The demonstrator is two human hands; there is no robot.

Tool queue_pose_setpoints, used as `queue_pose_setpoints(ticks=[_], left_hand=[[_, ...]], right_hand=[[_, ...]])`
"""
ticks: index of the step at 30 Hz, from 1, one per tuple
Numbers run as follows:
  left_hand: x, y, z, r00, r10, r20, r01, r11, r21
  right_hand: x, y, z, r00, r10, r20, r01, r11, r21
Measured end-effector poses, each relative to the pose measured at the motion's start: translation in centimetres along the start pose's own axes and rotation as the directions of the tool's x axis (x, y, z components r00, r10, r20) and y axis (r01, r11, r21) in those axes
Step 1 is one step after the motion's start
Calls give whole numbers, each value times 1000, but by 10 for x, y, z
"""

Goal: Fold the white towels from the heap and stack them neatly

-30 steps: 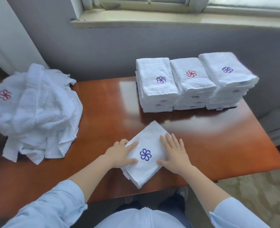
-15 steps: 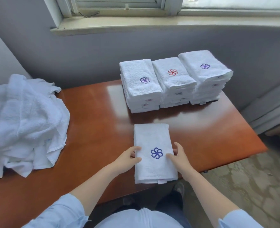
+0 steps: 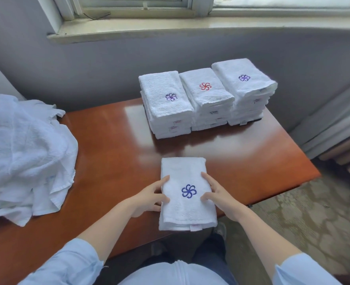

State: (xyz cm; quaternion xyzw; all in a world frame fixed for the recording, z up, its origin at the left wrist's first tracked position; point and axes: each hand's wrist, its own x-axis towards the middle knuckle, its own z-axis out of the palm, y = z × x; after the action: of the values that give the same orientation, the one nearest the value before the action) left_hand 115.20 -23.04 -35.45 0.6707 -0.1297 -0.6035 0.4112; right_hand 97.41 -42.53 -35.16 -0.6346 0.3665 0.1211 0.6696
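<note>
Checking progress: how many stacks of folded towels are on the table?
3, side by side at the far edge of the table: left stack, middle stack, right stack. One folded towel lies apart, nearer.

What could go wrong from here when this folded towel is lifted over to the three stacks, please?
The folded towel is held only at its side edges by the left hand and right hand; lifted that way, its layers may sag open.
Its near end reaches past the table edge, so letting go could let it slide off.
The rightmost stack looks tallest, with a skewed top towel; adding there may tip it.
</note>
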Motion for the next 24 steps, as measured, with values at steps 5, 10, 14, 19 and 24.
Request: queue_pose_setpoints(ticks=[5, 10, 14, 19, 24], left_hand=[[-10, 14, 1, 994, 91, -65, -90, 996, 17], [-26, 37, -4, 942, 310, -130, -292, 946, 144], [-41, 63, -10, 853, 501, -146, -471, 859, 198], [-54, 108, -20, 778, 597, -192, -563, 800, 207], [-56, 159, -33, 737, 609, -292, -566, 793, 225]], right_hand=[[-2, -16, -1, 998, -63, -10, 63, 997, -37], [-11, -45, 3, 972, -225, -66, 222, 974, -38], [-18, -74, 4, 903, -392, -175, 395, 919, -17], [-17, -123, 0, 824, -519, -228, 531, 847, -7], [3, -177, -18, 782, -590, -201, 593, 804, -51]])
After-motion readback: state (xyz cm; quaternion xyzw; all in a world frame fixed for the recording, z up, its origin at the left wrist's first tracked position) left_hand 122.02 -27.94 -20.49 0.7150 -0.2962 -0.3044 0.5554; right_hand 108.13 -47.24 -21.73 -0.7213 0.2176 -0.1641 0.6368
